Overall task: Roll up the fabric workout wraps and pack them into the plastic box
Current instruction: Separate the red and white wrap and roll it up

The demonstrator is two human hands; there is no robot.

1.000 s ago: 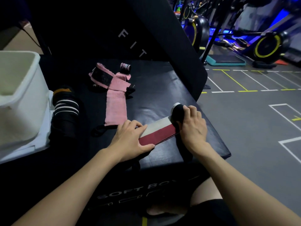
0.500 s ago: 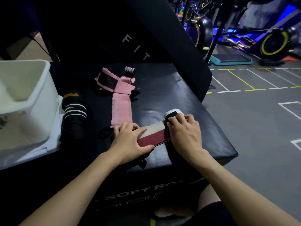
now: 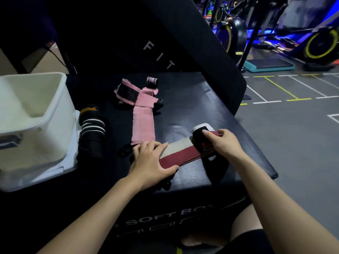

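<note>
A red and white wrap [image 3: 180, 152] lies flat on the black soft box [image 3: 192, 110]. Its right end is a small roll [image 3: 199, 132] with a black patch. My right hand [image 3: 222, 143] lies over that roll, fingers curled on it. My left hand [image 3: 149, 163] presses the wrap's left end flat, fingers straight. A pink wrap [image 3: 143, 125] lies unrolled behind them, its far end folded with a black patch. A black wrap with white stripes [image 3: 92, 131] lies beside the white plastic box [image 3: 36, 114] at the left.
A small pink and black roll [image 3: 151, 81] stands at the back of the soft box. A slanted black pad [image 3: 183, 39] rises behind. The soft box's right edge drops to the grey gym floor [image 3: 293, 143]. Exercise bikes stand far right.
My right hand has rolled the wrap's end toward my left hand, so the flat stretch is shorter. My left hand has stayed pressing the wrap. The view shifted slightly.
</note>
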